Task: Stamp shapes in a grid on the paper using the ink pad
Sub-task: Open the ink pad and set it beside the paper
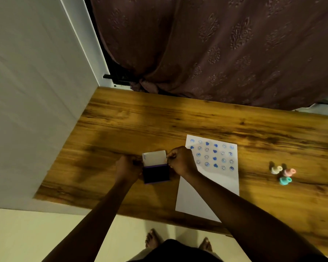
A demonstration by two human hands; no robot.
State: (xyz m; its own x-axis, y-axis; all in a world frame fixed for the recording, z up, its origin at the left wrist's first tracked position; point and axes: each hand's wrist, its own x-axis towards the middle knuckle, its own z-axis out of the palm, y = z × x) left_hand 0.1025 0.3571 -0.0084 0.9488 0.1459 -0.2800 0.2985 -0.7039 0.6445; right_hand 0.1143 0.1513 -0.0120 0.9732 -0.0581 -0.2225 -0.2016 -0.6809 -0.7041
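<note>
A white paper (206, 197) lies on the wooden table (121, 125), its upper half covered with a grid of blue stamped smileys and hearts. To its left sits the ink pad (156, 173), a small purple box with a dark pad; its white lid (154, 157) stands tilted up at the far side. My left hand (128, 168) grips the pad's left side. My right hand (181, 160) pinches the lid's right edge, partly covering the paper's left margin. Three small stamps, white (276, 169), pink (289, 172) and teal (285, 180), rest on the table right of the paper.
A white wall panel (36, 91) borders the table on the left. A brown patterned curtain (216, 44) hangs behind the far edge. Below the near edge are the pale floor and my bare feet (152, 239).
</note>
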